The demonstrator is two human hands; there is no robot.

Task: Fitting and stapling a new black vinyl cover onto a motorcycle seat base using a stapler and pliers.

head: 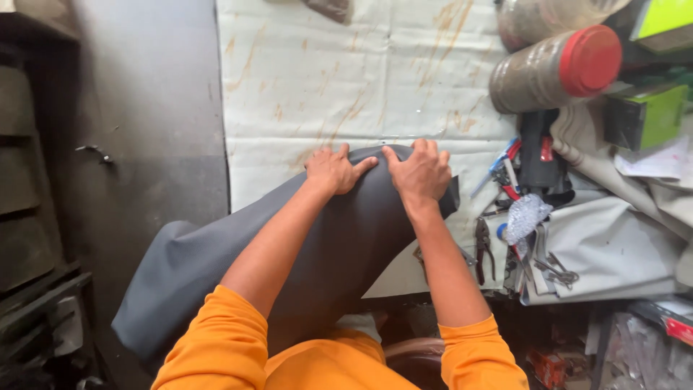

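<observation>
Orange sleeves (216, 339) fill the bottom of the head view, and from them two bare forearms reach away from the body onto a grey sheet of leather-like material (238, 253). That sheet is the landmark: its long axis runs from low on the person's left, where it hangs off the bench edge, up to its far end under the hands. Left hand (333, 171) lies flat on the far end, fingers spread and pressing down, not clenched round anything. Right hand (421, 172) sits just beside it, touching thumb to fingertip, fingers curled over the sheet's far edge and gripping it. Both hands are equally near that edge; the bulk of the sheet lies behind them, toward the body. Beyond the sheet spreads a pale stained table cover (361, 79). Right of the sheet lie pliers (483, 249) and a clutter of small tools, and farther beyond them a jar with a red lid (556, 68) on its side
</observation>
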